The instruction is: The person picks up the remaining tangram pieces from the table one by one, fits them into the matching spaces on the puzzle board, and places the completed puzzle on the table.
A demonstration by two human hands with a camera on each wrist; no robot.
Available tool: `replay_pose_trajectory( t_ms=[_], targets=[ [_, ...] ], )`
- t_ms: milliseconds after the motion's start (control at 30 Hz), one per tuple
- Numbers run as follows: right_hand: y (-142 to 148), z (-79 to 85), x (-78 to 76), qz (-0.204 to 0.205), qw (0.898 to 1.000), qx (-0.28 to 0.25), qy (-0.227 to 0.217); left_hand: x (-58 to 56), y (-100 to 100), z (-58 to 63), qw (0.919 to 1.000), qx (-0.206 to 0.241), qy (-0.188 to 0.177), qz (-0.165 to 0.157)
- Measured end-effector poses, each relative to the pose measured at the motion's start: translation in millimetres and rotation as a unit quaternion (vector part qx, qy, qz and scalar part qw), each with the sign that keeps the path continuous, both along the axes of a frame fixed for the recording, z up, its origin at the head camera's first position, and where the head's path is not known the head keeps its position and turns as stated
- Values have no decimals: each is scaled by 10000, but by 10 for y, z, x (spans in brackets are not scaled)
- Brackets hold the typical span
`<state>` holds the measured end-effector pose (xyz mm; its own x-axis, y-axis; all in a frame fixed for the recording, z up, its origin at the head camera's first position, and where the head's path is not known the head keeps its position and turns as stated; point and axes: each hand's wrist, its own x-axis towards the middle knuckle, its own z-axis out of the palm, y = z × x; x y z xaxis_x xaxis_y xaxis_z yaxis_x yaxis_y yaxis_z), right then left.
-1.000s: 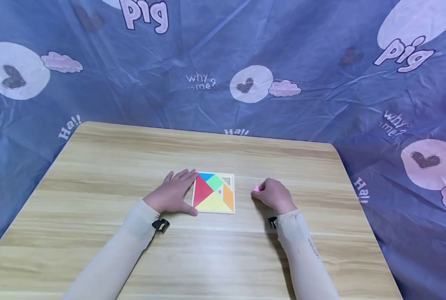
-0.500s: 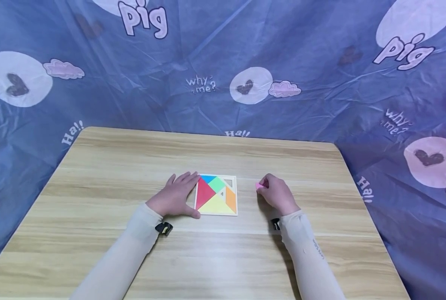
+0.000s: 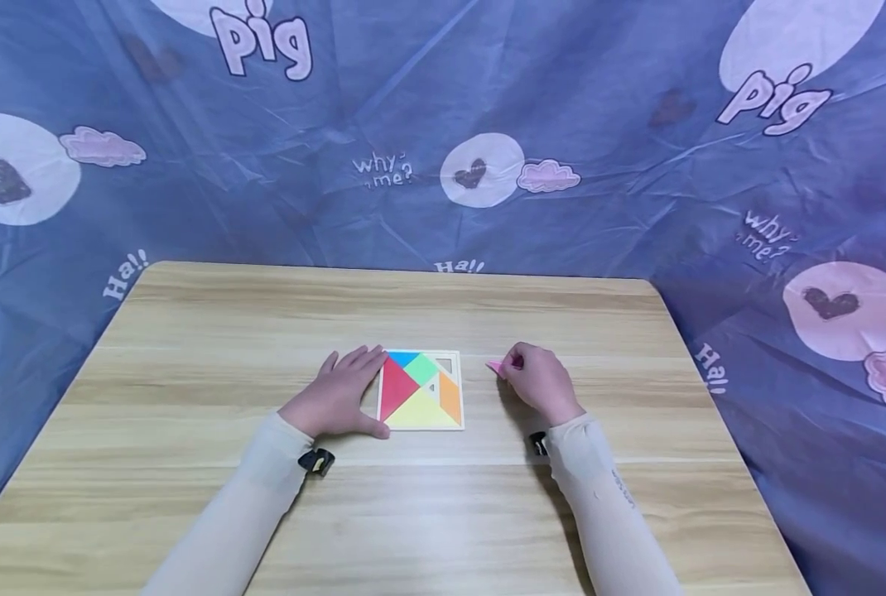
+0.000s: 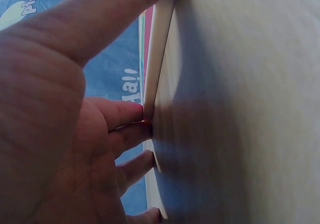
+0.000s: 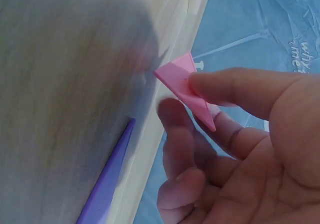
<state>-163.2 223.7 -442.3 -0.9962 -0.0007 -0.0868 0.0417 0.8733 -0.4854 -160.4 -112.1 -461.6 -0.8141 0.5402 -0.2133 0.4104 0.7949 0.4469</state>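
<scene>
A square tangram tray (image 3: 462,418) lies mid-table in the head view. It holds red (image 3: 397,389), blue (image 3: 400,358), green (image 3: 421,369), yellow (image 3: 422,411) and orange pieces (image 3: 450,397), with a gap at its upper right and a small triangular gap near its middle. My left hand (image 3: 335,399) is spread along the tray's left side; the left wrist view has its fingertips (image 4: 145,159) touching that edge. Right of the tray, my right hand (image 3: 541,381) pinches a pink triangular tangram piece (image 5: 177,77) between thumb and fingers, tilted above the table.
A purple piece (image 5: 107,191) lies on the wooden table (image 3: 428,530) in the right wrist view; the head view does not show it. Behind the table's far edge hangs a blue printed cloth (image 3: 324,223), which also covers the right side.
The pink piece has turned in my right fingers, and a point of it now sticks out leftward. My left hand stays at the tray's edge. The head view has shifted slightly.
</scene>
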Motion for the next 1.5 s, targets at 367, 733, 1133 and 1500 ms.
replay_pose_trajectory(
  t_ms=[367, 733, 1133, 1500],
  targets=[
    [-29, -18, -8, 55, 9986, -531, 39, -2, -32, -16, 10000, -59, 13, 31],
    [-66, -16, 11, 520, 9981, -148, -283, -14, -60, -17, 9999, -132, -6, 13],
    [-10, -26, 6, 421, 9980, -459, -84, -44, -28, -23, 10000, 26, -75, -29],
    [-33, 3, -6, 207, 9933, -1138, 9, -36, -40, -27, 10000, 8, -60, -11]
  ],
)
